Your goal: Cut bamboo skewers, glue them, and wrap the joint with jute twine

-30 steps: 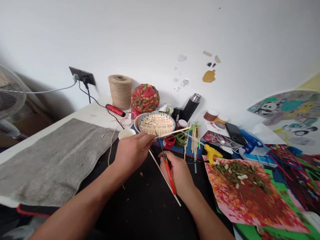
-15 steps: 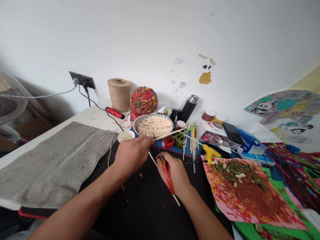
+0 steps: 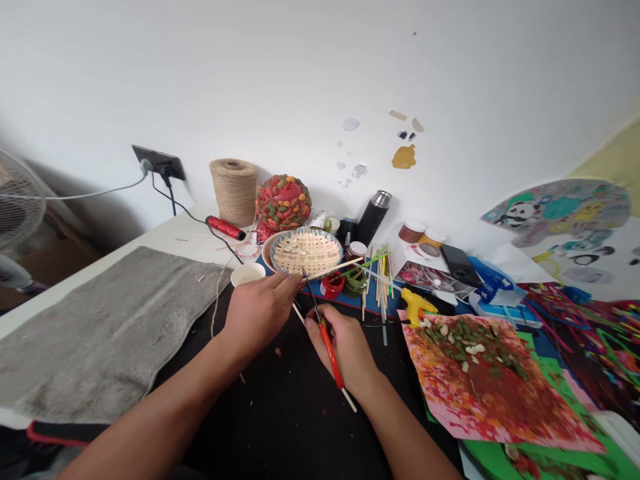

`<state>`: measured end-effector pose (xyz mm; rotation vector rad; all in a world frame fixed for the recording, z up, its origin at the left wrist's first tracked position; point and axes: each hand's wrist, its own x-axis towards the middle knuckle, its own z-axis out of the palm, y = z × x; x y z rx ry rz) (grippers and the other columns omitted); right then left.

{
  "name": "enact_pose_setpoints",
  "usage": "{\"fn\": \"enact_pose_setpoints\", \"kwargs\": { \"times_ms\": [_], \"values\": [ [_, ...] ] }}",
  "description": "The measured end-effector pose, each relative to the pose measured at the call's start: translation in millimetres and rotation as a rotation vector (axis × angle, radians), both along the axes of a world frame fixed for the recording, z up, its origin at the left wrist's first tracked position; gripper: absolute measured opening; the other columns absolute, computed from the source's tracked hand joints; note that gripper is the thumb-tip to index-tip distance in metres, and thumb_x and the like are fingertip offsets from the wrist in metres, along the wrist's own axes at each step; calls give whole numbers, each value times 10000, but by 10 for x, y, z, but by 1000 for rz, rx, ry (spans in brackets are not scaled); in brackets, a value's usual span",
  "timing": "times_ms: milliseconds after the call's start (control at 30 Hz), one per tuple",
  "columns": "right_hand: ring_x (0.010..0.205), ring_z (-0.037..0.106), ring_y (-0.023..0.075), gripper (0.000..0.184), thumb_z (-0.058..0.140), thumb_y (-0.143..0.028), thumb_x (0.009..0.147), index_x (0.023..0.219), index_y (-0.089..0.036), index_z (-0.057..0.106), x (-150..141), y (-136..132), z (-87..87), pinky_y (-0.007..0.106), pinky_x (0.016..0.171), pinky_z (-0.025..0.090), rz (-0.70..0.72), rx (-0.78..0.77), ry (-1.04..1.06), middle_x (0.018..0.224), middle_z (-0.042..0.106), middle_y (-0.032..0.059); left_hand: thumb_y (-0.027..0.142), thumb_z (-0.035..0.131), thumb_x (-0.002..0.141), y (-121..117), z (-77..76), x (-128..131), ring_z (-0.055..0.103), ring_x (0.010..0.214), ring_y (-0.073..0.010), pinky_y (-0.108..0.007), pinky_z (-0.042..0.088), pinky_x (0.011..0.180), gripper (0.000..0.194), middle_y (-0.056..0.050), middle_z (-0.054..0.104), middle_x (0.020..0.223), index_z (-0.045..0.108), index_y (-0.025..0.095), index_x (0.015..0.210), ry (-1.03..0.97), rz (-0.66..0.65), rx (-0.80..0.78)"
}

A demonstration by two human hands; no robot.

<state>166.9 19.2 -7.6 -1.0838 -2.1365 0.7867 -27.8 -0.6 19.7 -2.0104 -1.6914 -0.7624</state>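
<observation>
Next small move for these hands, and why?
I'd probably shift the left hand slightly away from the scissors before any cut: it grips the pale stick right beside where the blades appear to cross it, and the right hand holds the handles.

Red-handled scissors (image 3: 331, 355), tilted, dark blades at a slim pale stick (image 3: 340, 266)

"What shows of the person?"
"Left hand (image 3: 257, 313) and right hand (image 3: 355, 350), both bare; left forearm (image 3: 175, 407) and right forearm (image 3: 403, 427) bare too; each slim at the wrist, broader toward the near side."
</observation>
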Motion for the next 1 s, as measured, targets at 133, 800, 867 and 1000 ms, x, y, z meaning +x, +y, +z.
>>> {"fn": "enact_pose_setpoints", "kwargs": {
  "times_ms": [133, 800, 867, 1000],
  "values": [
    [574, 616, 162, 191, 623, -389, 1008, 1017, -218, 707, 12, 0, -11, 234, 550, 420, 14, -29, 4, 706, 690, 4, 293, 559, 1064, 20, -13, -5, 740, 691, -206, -295, 385, 511, 251, -39, 818, 923, 801, 231, 1044, -27, 31, -61],
    [534, 486, 126, 429, 704, -565, 960, 1175, -195, 706, 43, -15, 83, 225, 516, 342, 103, -158, 53, 636, 550, -52, 302, 596, 1044, 53, -27, -33, 760, 722, -204, -282, 407, 537, 224, -44, 841, 988, 813, 248, 1026, -76, 53, -65],
    [519, 509, 124, 466, 720, -590, 944, 1182, -189, 703, 45, -13, 96, 225, 510, 332, 113, -172, 53, 632, 576, -52, 302, 604, 1041, 56, -30, -35, 761, 726, -209, -284, 405, 537, 218, -46, 841, 990, 815, 249, 1030, -83, 50, -56],
    [539, 590, 142, 533, 716, -644, 929, 1198, -184, 689, 54, -13, 116, 218, 516, 374, 130, -221, 61, 671, 660, -25, 305, 591, 1050, 50, -30, -32, 763, 738, -207, -279, 415, 552, 233, -48, 842, 981, 816, 246, 1035, -100, 31, -28]
  ]
}}
